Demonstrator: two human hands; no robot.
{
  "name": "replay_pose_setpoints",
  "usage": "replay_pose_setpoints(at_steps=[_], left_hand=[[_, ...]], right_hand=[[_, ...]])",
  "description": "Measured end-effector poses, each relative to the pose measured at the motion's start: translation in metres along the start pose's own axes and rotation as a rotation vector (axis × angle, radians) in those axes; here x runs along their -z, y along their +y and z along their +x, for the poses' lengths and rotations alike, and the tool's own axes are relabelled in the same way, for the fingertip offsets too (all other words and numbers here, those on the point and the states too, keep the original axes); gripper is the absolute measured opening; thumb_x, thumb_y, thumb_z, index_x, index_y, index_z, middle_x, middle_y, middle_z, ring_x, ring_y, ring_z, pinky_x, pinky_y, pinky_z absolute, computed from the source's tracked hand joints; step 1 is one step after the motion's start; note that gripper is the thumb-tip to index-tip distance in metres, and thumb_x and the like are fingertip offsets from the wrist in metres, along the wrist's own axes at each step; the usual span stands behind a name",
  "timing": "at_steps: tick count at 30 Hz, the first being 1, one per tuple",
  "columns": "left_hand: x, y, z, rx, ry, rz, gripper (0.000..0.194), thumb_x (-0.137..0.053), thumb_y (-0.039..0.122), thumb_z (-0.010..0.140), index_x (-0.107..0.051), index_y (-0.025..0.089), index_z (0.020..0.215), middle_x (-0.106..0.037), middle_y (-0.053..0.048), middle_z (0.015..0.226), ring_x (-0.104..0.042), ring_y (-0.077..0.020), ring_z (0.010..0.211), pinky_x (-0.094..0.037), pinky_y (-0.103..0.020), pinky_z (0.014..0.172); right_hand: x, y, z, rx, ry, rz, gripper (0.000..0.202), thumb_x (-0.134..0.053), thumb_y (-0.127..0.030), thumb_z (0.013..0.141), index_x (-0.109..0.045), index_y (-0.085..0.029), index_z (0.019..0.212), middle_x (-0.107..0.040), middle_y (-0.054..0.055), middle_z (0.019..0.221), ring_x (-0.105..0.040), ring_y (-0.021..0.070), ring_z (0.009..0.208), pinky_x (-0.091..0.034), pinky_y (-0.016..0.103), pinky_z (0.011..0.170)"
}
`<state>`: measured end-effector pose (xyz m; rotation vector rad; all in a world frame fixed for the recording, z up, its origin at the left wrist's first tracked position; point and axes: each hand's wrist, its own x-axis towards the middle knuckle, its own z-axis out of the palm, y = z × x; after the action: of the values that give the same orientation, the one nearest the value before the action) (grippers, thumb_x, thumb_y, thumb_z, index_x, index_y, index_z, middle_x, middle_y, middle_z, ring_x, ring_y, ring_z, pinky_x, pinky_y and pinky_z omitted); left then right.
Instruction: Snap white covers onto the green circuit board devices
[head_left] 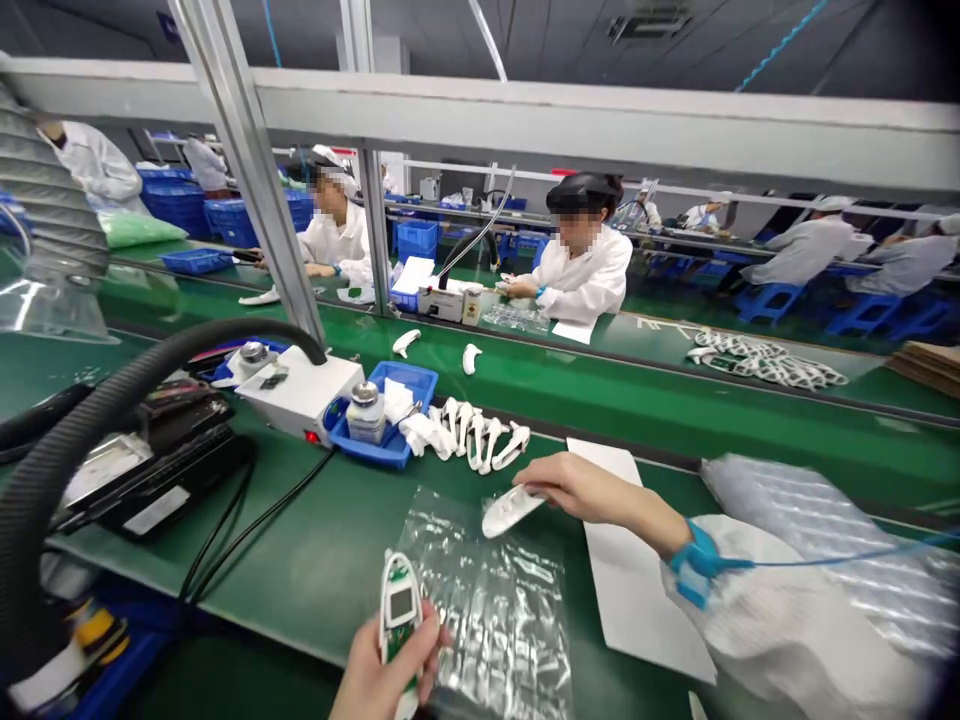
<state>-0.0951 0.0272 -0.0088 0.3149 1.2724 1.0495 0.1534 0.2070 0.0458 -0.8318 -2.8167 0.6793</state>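
In the lower middle, my left hand (397,665) is closed around an open white plastic housing (402,598) with a green circuit board and a small grey screen in it. Farther forward and to the right, my right hand (577,487) pinches a long white plastic cover (512,511) by its near end. That cover is over the far edge of a clear ribbed plastic tray (499,625), apart from the housing. A blue strap (696,562) with a cord circles my right wrist. Beyond the hands, several white curved shells (480,435) lie in a row.
A blue tray (386,455) carries a metal-capped bottle (366,412), beside a white box (300,390) with a black hose. White paper (637,570) and clear packaging (810,520) lie to the right. Two loose shells rest on the green belt (600,395). Co-workers sit across it.
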Motion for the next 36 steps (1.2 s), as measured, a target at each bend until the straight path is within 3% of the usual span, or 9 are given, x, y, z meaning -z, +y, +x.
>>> replay_pose_setpoints(at_steps=[4, 6, 8, 13, 16, 23, 27, 31, 36], left_hand=[[0.001, -0.019, -0.012, -0.079, -0.166, 0.201, 0.054, -0.081, 0.057, 0.055, -0.069, 0.013, 0.082, -0.053, 0.003, 0.057, -0.044, -0.0085, 0.048, -0.038, -0.023, 0.049], [0.004, -0.038, -0.02, -0.087, -0.155, 0.285, 0.054, -0.084, 0.053, 0.051, -0.068, 0.012, 0.083, -0.053, 0.004, 0.054, -0.044, -0.0084, 0.045, -0.035, -0.022, 0.047], [0.009, -0.053, -0.028, -0.065, -0.135, 0.332, 0.048, -0.084, 0.049, 0.051, -0.066, 0.012, 0.076, -0.051, 0.005, 0.051, -0.042, -0.0083, 0.043, -0.033, -0.022, 0.045], [0.028, -0.065, -0.041, -0.085, -0.118, 0.338, 0.038, -0.078, 0.047, 0.059, -0.06, 0.014, 0.063, -0.049, 0.004, 0.046, -0.038, -0.0074, 0.039, -0.031, -0.021, 0.041], [0.031, -0.066, -0.04, -0.146, -0.072, 0.324, 0.034, -0.075, 0.043, 0.063, -0.056, 0.015, 0.059, -0.048, 0.004, 0.044, -0.039, -0.0076, 0.038, -0.032, -0.021, 0.04], [0.016, -0.08, -0.024, -0.196, -0.072, 0.345, 0.026, -0.072, 0.038, 0.066, -0.058, 0.016, 0.065, -0.05, 0.005, 0.045, -0.041, -0.0093, 0.038, -0.035, -0.022, 0.038], [0.013, -0.087, -0.023, -0.189, -0.041, 0.348, 0.027, -0.071, 0.039, 0.067, -0.059, 0.014, 0.068, -0.05, 0.004, 0.048, -0.04, -0.0088, 0.039, -0.036, -0.022, 0.039], [0.01, -0.091, -0.031, -0.171, -0.032, 0.336, 0.031, -0.072, 0.042, 0.065, -0.06, 0.014, 0.067, -0.051, 0.004, 0.048, -0.04, -0.0085, 0.039, -0.035, -0.021, 0.039], [0.001, -0.094, -0.041, -0.19, -0.039, 0.329, 0.033, -0.074, 0.043, 0.063, -0.059, 0.014, 0.064, -0.05, 0.004, 0.045, -0.039, -0.0082, 0.037, -0.034, -0.021, 0.038]], right_hand=[[-0.025, -0.08, -0.014, 0.102, -0.128, 0.143, 0.026, -0.044, -0.015, 0.096, -0.069, -0.019, 0.101, -0.069, 0.005, 0.086, -0.062, 0.0162, 0.076, -0.042, 0.024, 0.068], [-0.041, -0.108, -0.019, 0.127, -0.157, 0.212, 0.027, -0.044, -0.015, 0.096, -0.07, -0.02, 0.096, -0.068, 0.004, 0.08, -0.06, 0.0158, 0.072, -0.04, 0.024, 0.065], [-0.056, -0.122, -0.025, 0.067, -0.115, 0.278, 0.024, -0.046, -0.02, 0.096, -0.07, -0.02, 0.095, -0.067, 0.003, 0.08, -0.059, 0.0158, 0.071, -0.04, 0.024, 0.065], [-0.103, -0.113, -0.052, -0.406, 0.309, 0.344, 0.024, -0.041, -0.026, 0.098, -0.061, -0.019, 0.086, -0.061, 0.003, 0.083, -0.056, 0.0174, 0.075, -0.04, 0.027, 0.07], [-0.133, -0.106, -0.066, -0.601, 0.413, 0.298, 0.021, -0.044, -0.023, 0.095, -0.055, -0.019, 0.078, -0.055, 0.002, 0.078, -0.052, 0.0178, 0.068, -0.036, 0.028, 0.063], [-0.167, -0.117, -0.07, -0.677, 0.541, 0.331, 0.018, -0.047, -0.025, 0.092, -0.051, -0.019, 0.075, -0.048, 0.0, 0.073, -0.045, 0.0162, 0.063, -0.033, 0.028, 0.06], [-0.168, -0.125, -0.078, -0.649, 0.666, 0.372, 0.024, -0.042, -0.032, 0.096, -0.048, -0.02, 0.076, -0.045, -0.001, 0.073, -0.042, 0.0153, 0.064, -0.034, 0.027, 0.061], [-0.157, -0.136, -0.086, -0.632, 0.824, 0.515, 0.023, -0.047, -0.034, 0.095, -0.05, -0.019, 0.078, -0.047, -0.001, 0.073, -0.042, 0.0146, 0.066, -0.035, 0.026, 0.062], [-0.146, -0.152, -0.079, -0.579, 0.682, 0.653, 0.024, -0.051, -0.03, 0.093, -0.052, -0.019, 0.072, -0.048, -0.002, 0.071, -0.041, 0.0132, 0.064, -0.033, 0.025, 0.061]])
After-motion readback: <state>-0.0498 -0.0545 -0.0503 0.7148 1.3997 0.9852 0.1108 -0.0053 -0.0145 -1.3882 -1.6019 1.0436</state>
